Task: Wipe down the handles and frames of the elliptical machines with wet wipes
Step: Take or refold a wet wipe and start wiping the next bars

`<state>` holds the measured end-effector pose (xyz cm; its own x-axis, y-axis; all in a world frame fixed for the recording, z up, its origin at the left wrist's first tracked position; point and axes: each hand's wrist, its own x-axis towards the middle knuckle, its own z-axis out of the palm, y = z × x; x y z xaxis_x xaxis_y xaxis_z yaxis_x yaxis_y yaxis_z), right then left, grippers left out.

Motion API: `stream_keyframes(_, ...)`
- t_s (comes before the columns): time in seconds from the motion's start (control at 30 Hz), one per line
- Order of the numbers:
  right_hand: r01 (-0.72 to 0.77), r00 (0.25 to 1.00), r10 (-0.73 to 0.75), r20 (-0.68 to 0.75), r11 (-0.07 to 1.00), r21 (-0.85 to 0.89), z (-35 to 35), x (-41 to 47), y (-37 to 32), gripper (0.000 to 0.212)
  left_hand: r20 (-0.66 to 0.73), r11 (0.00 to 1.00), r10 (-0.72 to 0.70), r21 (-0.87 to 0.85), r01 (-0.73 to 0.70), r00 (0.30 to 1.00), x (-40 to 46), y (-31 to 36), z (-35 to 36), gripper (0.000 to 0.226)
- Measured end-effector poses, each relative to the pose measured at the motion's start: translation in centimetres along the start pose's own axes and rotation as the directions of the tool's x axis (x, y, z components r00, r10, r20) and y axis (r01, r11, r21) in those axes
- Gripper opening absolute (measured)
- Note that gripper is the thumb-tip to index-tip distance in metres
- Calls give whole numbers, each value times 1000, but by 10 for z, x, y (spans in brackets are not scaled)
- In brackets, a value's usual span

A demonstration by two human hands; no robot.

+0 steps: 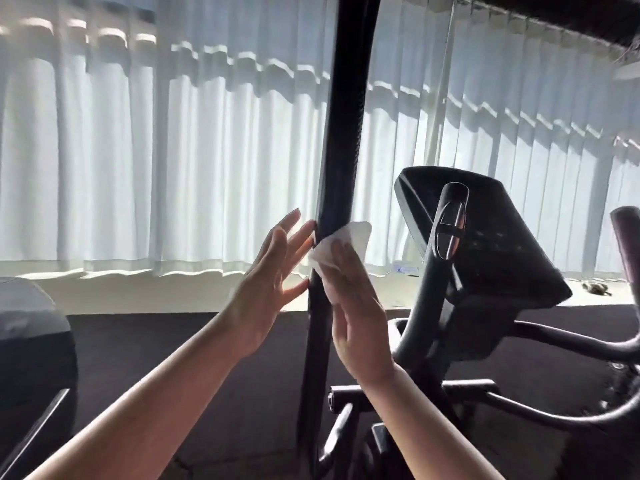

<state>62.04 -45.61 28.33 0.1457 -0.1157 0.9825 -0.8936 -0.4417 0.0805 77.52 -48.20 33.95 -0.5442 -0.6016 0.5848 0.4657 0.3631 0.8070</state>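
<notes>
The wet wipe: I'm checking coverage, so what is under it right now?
The wet wipe lies against the black upright handle bar, pressed there by the right hand. The stretch of bar beneath it is covered, so its state cannot be seen.

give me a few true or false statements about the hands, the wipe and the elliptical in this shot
1. The right hand presses a white wipe against the tall black handle bar. True.
2. The left hand is closed in a fist round the bar. False: its fingers are straight and spread, only the fingertips touching the bar's left side.
3. The wipe is on the console. False: it is on the bar, to the left of the console.
4. White curtains hang behind the machine. True.
5. Both hands are on the same side of the bar. False: the bar runs between them.
</notes>
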Motion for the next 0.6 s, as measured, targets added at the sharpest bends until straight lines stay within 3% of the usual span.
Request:
stream_keyframes(0.13,62,983,-49,174,996,-69,-10,-48,-3,40,-50,998,5,61,-2,999,-7,-10,-6,47)
stream_keyframes(0.23,162,975,-133,179,974,-157,-28,-27,-9,31,-107,995,-21,98,31,994,-22,-27,-13,49)
stream_keyframes(0.3,253,963,-216,160,929,-270,-32,10,-8,32,-137,994,-50,94,63,989,-31,-36,-18,52)
stream_keyframes(0.37,411,903,-321,285,839,-358,-24,27,-1,27,-155,993,-84,72,96,984,-40,-43,-21,53)
stream_keyframes(0.43,529,829,-382,408,771,-353,-17,16,7,25,-167,993,-88,69,101,982,-47,-50,-26,54)
stream_keyframes(0.6,520,799,-345,492,808,-278,-10,-46,3,34,-180,987,-130,72,145,975,-66,-66,-36,53)
